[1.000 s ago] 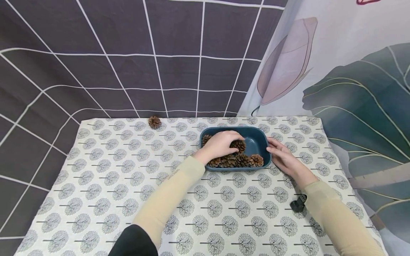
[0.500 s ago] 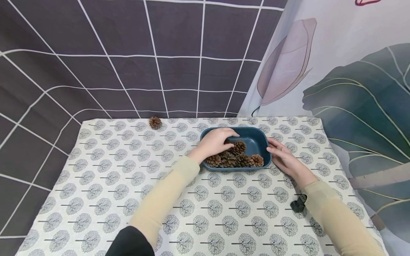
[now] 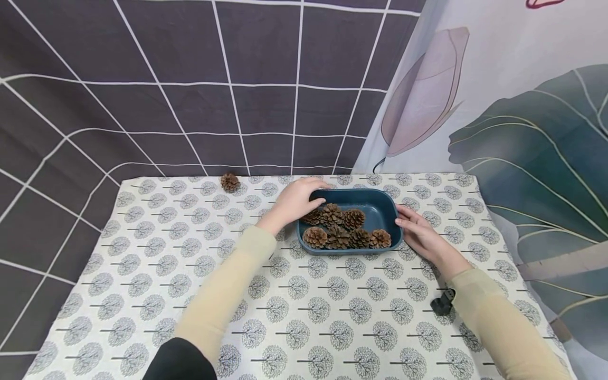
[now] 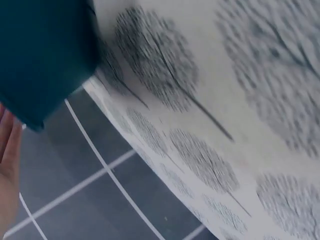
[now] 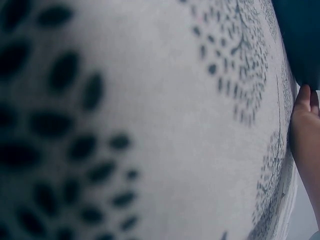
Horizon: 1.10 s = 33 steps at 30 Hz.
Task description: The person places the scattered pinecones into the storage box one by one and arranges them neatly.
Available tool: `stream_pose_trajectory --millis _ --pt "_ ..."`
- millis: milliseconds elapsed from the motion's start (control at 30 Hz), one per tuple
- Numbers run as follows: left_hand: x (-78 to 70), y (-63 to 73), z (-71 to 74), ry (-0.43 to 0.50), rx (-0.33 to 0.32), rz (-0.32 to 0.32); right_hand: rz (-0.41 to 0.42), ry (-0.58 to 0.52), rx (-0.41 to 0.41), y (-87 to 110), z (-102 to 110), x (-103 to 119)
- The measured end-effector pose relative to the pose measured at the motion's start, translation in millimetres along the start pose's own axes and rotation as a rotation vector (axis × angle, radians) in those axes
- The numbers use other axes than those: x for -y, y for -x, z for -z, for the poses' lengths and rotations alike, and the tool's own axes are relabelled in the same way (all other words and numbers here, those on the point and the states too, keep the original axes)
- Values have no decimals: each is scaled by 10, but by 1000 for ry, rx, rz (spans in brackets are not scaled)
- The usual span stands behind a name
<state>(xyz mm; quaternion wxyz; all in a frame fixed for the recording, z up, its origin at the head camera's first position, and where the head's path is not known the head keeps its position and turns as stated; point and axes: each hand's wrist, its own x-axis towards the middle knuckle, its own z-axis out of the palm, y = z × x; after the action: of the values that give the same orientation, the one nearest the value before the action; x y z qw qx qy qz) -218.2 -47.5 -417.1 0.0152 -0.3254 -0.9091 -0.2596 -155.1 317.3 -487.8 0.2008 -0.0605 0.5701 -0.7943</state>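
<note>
A dark blue oblong basin [image 3: 375, 198] stands on the patterned tablecloth, with several brown pine cones [image 3: 338, 237] inside, mostly along its near side and left half. My left hand [image 3: 295, 201] is at the basin's left end, fingers over the far left corner and thumb over the rim; it holds no cone. Part of a pine cone [image 3: 311, 217] shows just below that thumb. At the opposite end, my right hand [image 3: 420, 232] rests its extended fingers against the outer wall, thumb at the rim. In the right wrist view its fingertips [image 5: 305, 95] touch the basin wall [image 5: 302, 40].
One more pine cone [image 3: 230, 182] lies at the table's back edge, left of the basin. A small black device [image 3: 443, 303] sits by my right sleeve. Behind the table hang a dark grid-lined cloth [image 3: 266, 105] and a pale printed curtain [image 3: 499, 68].
My left hand has drawn back leftward from over the pine cones to the basin's left end, uncovering the cones beneath. The right hand and the basin stay in place.
</note>
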Motion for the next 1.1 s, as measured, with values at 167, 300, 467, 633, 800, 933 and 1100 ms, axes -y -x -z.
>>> stream_pose_trajectory --millis 167,300,467,633,800,933,1100 --pt "159 77 117 6 -30 41 3 -2 -1 4 1 -1" --pt "350 145 172 9 -75 81 8 -4 5 1 4 -6" --pt "520 267 287 16 -96 153 17 8 14 -6 7 -12" --pt "638 386 425 11 -97 204 15 15 12 -8 9 -17" --pt "809 503 511 1 -138 244 17 18 15 -11 16 -21" --pt "935 603 564 -12 -165 292 17 11 19 -13 18 -22" --pt "1074 725 613 19 -224 363 20 8 19 -14 15 -24"
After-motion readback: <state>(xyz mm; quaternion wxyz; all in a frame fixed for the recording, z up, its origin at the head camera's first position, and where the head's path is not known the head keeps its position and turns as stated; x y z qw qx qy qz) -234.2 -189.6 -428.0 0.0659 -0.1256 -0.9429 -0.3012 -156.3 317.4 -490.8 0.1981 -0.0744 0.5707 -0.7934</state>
